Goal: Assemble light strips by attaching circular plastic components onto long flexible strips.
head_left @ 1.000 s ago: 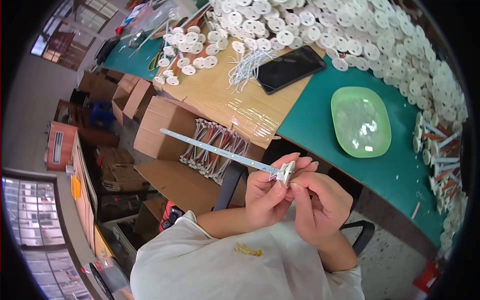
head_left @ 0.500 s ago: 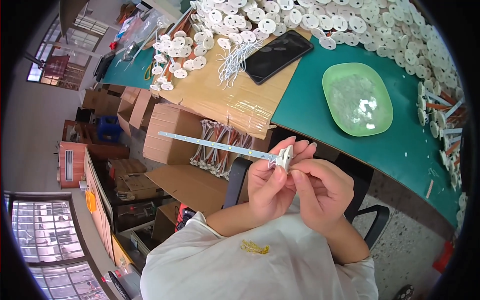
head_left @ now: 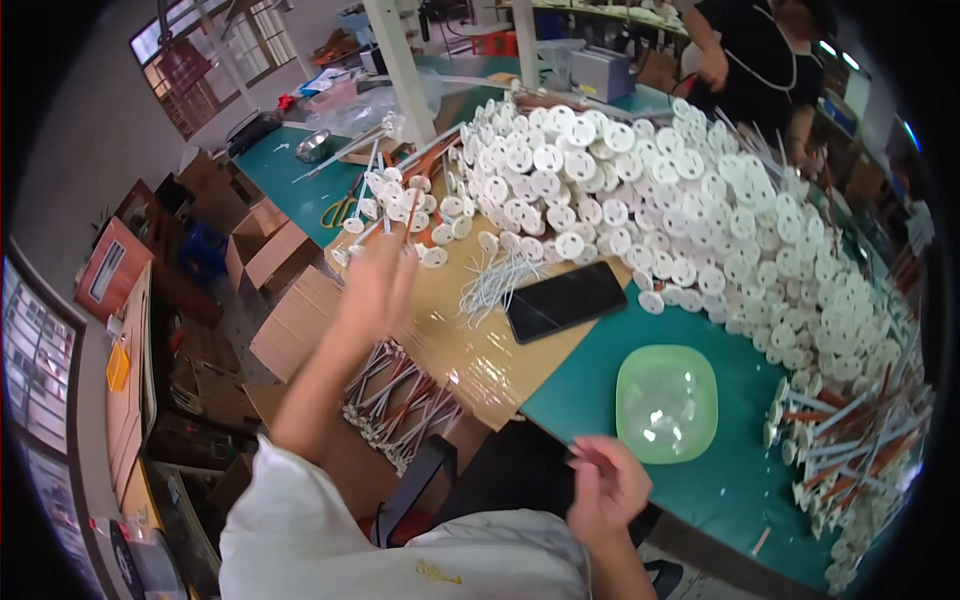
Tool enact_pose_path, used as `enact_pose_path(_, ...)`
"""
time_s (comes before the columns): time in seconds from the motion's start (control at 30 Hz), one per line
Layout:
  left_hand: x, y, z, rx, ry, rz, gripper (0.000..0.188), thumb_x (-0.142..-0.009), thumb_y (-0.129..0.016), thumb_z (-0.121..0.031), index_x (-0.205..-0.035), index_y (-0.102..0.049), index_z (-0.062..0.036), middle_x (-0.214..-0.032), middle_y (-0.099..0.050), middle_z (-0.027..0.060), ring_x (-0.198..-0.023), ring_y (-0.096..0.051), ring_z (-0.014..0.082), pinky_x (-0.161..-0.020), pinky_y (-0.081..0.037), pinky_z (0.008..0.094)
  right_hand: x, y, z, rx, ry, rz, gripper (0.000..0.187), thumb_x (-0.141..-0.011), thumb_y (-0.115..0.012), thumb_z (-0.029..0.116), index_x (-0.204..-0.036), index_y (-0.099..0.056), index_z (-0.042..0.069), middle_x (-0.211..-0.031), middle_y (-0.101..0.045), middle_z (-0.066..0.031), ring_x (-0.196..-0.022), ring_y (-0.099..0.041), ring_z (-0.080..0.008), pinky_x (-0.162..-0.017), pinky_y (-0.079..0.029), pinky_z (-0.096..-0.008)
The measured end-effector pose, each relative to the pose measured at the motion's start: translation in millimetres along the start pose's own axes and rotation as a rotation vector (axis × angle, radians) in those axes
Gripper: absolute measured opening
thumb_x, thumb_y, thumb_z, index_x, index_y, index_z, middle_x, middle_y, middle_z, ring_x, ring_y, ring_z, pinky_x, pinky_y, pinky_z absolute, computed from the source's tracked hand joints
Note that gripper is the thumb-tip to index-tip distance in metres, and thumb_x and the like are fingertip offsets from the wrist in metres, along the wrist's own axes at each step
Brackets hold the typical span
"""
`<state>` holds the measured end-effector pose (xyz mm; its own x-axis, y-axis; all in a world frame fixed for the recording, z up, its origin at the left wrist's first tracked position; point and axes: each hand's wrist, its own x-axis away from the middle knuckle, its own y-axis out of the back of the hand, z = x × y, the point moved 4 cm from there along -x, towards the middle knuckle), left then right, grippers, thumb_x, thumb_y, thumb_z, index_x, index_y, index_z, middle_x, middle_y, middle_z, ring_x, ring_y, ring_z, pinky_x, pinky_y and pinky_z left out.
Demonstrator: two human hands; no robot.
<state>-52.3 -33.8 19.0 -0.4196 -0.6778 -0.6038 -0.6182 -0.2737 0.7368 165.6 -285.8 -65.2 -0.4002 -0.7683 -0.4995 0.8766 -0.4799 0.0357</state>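
My left hand is stretched out over the cardboard sheet, at a small pile of white-disc LED strips. A brown strip stands at its fingertips; motion blur hides whether the fingers grip it. My right hand hovers at the table's front edge, fingers loosely curled, thumb apart, with nothing visible in it. Just beyond it is a light green bowl holding small clear pieces. A black phone lies partly on the cardboard, beside a bundle of thin white wires.
A large heap of white-disc strips spans the back and right of the green table. Yellow-handled scissors lie at the left. Below the edge, a carton holds several strips. Another person is across the heap.
My hands have parted; both were on a white disc with a light strip. My left hand has moved far left to the pile, my right slightly nearer. The view has swung up.
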Motion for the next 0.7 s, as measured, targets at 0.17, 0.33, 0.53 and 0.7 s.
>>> enact_pose_path(0.17, -93, 12, 131, -0.423, 0.080, 0.212, 0.032, -0.088, -0.051, -0.025, -0.077, -0.061, 0.0038, -0.077, -0.061, 0.0283, -0.078, -0.060, 0.0462, -0.072, -0.047, 0.0532, 22, 53, 7, 0.216, -0.025, -0.122, 0.015, -0.095, -0.053, 0.007, -0.092, -0.062, -0.005, -0.083, -0.064, -0.0132, -0.066, -0.055, -0.0131, -0.059, -0.045, -0.0238)
enact_pose_path(0.33, -151, -13, 173, -0.487, 0.076, 0.274, 0.044, -0.087, -0.055, -0.037, -0.080, -0.065, 0.0049, -0.085, -0.065, 0.0284, -0.083, -0.064, 0.0450, -0.078, -0.050, 0.0529, 65, 101, 10, 0.283, -0.230, -0.389, 0.010, -0.094, -0.055, 0.003, -0.088, -0.061, -0.003, -0.081, -0.064, -0.0107, -0.065, -0.055, -0.0119, -0.059, -0.043, -0.0228)
enact_pose_path(0.53, -146, 0, 147, -0.716, 0.137, 0.303, 0.046, -0.092, -0.055, -0.043, -0.118, -0.061, -0.0050, -0.092, -0.067, 0.0244, -0.088, -0.065, 0.0417, -0.079, -0.052, 0.0471, 34, 127, 41, 0.595, -0.126, -0.357, 0.005, -0.087, -0.060, -0.003, -0.085, -0.064, -0.005, -0.077, -0.066, -0.0112, -0.068, -0.061, -0.0150, -0.063, -0.049, -0.0257)
enact_pose_path(0.7, -33, -30, 30, 0.325, 0.067, -0.040, 0.045, -0.104, -0.037, -0.025, -0.100, -0.068, 0.0079, -0.086, -0.068, 0.0107, -0.078, -0.060, 0.0180, -0.071, -0.046, 0.0343, 40, 203, 57, 0.961, -0.105, -0.546, 0.005, -0.086, -0.066, 0.002, -0.086, -0.065, -0.003, -0.078, -0.067, -0.0071, -0.068, -0.061, -0.0114, -0.063, -0.048, -0.0254)
